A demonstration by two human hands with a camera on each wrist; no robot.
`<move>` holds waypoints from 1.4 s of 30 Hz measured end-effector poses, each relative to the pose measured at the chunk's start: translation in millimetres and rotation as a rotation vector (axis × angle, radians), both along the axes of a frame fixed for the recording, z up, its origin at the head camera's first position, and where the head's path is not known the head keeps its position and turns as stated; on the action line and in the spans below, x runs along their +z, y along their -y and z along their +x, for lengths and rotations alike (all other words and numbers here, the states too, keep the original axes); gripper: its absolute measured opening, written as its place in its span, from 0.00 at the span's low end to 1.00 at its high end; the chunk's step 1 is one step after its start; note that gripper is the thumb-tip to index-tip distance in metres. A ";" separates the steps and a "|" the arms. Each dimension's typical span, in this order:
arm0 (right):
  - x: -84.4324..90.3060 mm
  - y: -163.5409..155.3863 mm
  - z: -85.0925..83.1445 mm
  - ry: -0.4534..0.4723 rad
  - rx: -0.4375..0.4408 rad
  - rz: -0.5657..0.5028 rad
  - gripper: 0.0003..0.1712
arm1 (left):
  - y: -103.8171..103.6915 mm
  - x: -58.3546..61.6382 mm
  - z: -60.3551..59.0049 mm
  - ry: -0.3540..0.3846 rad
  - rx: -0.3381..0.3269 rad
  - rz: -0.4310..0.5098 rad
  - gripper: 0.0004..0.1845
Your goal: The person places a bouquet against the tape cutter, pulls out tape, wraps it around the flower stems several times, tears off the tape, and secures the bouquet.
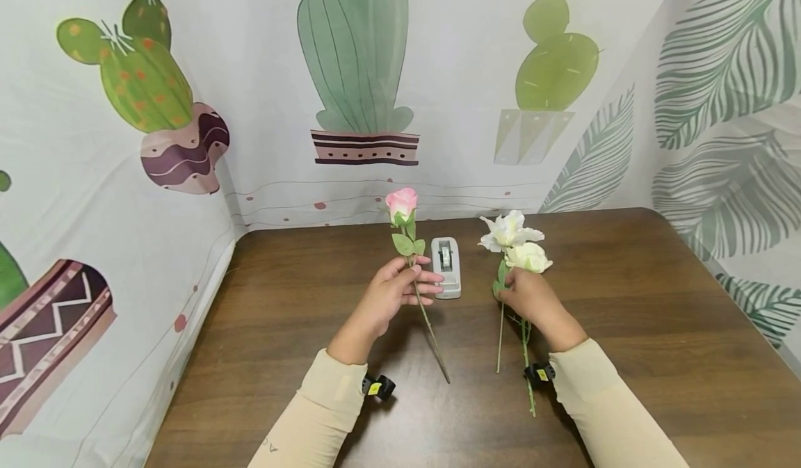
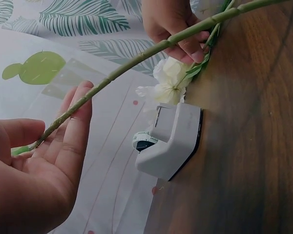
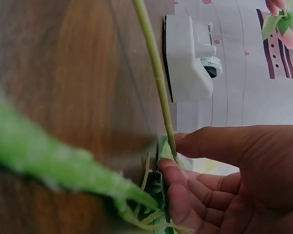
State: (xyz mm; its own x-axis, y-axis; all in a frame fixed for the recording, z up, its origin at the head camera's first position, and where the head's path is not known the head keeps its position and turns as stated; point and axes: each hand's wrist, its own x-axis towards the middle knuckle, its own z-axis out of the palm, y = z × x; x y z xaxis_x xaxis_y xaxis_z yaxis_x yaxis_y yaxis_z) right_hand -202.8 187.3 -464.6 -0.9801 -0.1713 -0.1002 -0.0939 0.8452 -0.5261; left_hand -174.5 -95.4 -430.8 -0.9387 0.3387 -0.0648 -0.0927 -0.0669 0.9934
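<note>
My left hand (image 1: 418, 278) holds a pink rose (image 1: 402, 202) upright by its green stem (image 1: 428, 322), which leans back toward me. In the left wrist view the stem (image 2: 136, 58) lies across the fingers of my left hand (image 2: 53, 131), beside the thumb. My right hand (image 1: 512, 291) grips the stems of two white flowers (image 1: 518, 242) lying on the table. In the right wrist view, the thumb and a finger of my right hand (image 3: 174, 154) pinch a thin stem (image 3: 156, 73). A white tape dispenser (image 1: 446, 266) sits between both hands.
The brown wooden table (image 1: 657, 329) is walled by cloth printed with cacti and leaves (image 1: 350, 71) at the back and both sides. A blurred green leaf (image 3: 53, 165) fills the near left of the right wrist view. The dispenser (image 2: 173, 141) stands near the back edge.
</note>
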 end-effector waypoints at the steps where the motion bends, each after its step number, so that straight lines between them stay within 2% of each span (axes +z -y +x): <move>1: 0.1 -0.2 -0.1 0.008 0.001 0.001 0.15 | -0.2 0.0 0.0 0.000 -0.001 0.000 0.17; 5: 1.6 -0.7 0.2 0.045 -0.008 -0.004 0.15 | -0.6 -0.7 -0.1 0.006 0.001 0.003 0.17; 14: 4.2 -2.5 0.8 0.143 -0.032 -0.134 0.13 | -1.6 -2.6 -0.7 0.019 0.005 0.009 0.16; 25: 4.8 -4.0 1.3 0.120 -0.038 -0.265 0.10 | -2.0 -3.4 -1.0 0.018 -0.003 0.005 0.16; 35: 9.6 -1.4 4.0 0.093 -0.031 -0.323 0.10 | -1.4 -2.3 -0.3 0.017 -0.004 0.010 0.16; 42: 15.0 1.1 6.2 0.047 0.020 -0.339 0.11 | -2.2 -1.0 1.3 0.025 0.005 0.009 0.16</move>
State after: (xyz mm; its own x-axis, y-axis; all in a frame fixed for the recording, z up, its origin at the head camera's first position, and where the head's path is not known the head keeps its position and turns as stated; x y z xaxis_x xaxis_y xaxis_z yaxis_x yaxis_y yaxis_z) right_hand -196.6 186.2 -449.6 -0.9719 -0.2219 -0.0790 -0.0781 0.6199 -0.7808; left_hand -173.2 -93.3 -431.8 -0.9386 0.3345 -0.0847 -0.1167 -0.0768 0.9902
